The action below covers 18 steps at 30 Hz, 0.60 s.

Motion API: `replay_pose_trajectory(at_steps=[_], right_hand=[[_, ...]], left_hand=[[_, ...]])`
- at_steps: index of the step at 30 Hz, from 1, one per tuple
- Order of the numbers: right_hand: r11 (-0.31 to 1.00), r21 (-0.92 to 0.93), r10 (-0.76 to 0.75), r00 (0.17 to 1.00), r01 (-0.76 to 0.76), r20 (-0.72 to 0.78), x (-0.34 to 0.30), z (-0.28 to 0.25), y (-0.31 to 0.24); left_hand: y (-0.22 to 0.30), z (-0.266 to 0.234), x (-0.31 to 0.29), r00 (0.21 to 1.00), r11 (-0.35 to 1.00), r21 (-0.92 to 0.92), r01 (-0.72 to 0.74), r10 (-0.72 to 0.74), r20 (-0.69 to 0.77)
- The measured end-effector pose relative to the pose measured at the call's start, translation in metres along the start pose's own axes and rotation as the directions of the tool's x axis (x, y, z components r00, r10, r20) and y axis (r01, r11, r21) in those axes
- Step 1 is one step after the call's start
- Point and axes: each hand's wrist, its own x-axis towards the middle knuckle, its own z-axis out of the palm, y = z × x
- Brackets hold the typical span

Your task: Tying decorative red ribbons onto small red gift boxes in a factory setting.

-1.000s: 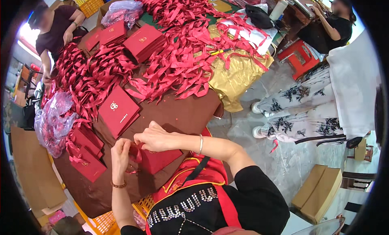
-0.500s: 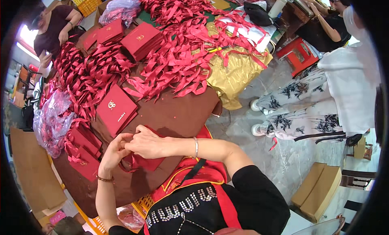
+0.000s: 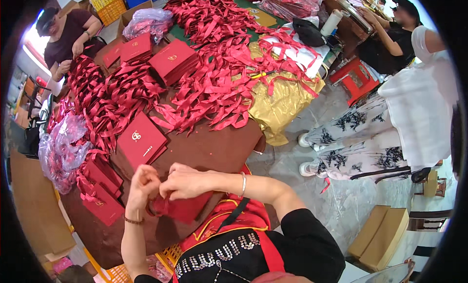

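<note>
In front of my body, a flat red bag or folder [image 3: 184,208] hangs at the table's near edge. Over its top, my right hand [image 3: 183,181] is closed, fingertips pinching its red ribbon. My left hand [image 3: 145,185] is beside it, fingers curled inward; what they hold, if anything, is hidden. A dark red ribbon loop shows just under my hands. Beyond them lies a small stack of flat red pieces [image 3: 141,140] with a gold emblem on top. More such red pieces [image 3: 103,204] lie to the left of my left wrist.
Heaps of red ribbons [image 3: 209,83] cover the far brown tabletop [image 3: 219,149], beside taller red stacks [image 3: 173,61]. Gold wrapping [image 3: 280,100] drapes the right corner. A plastic bag [image 3: 66,146] sits at left. Co-workers stand far left and right; a cardboard box [image 3: 379,236] is on the floor.
My hands have moved apart a little and slightly nearer to me. The red piece beneath has shifted down with them, and its ribbon is drawn up at my right fingertips.
</note>
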Motion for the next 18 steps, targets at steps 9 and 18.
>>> replay_pose_trajectory(at_steps=[9,18], right_hand=[[0.949,0.032,0.316,0.949,-0.315,-0.018,0.010,-0.007,0.022],[0.946,-0.044,0.313,0.941,-0.321,-0.129,0.007,-0.008,0.022]], left_hand=[[-0.016,0.002,0.004,0.906,0.962,0.099,-0.253,0.271,-0.324],[-0.023,0.014,-0.008,0.969,0.928,0.371,0.038,0.057,-0.241]])
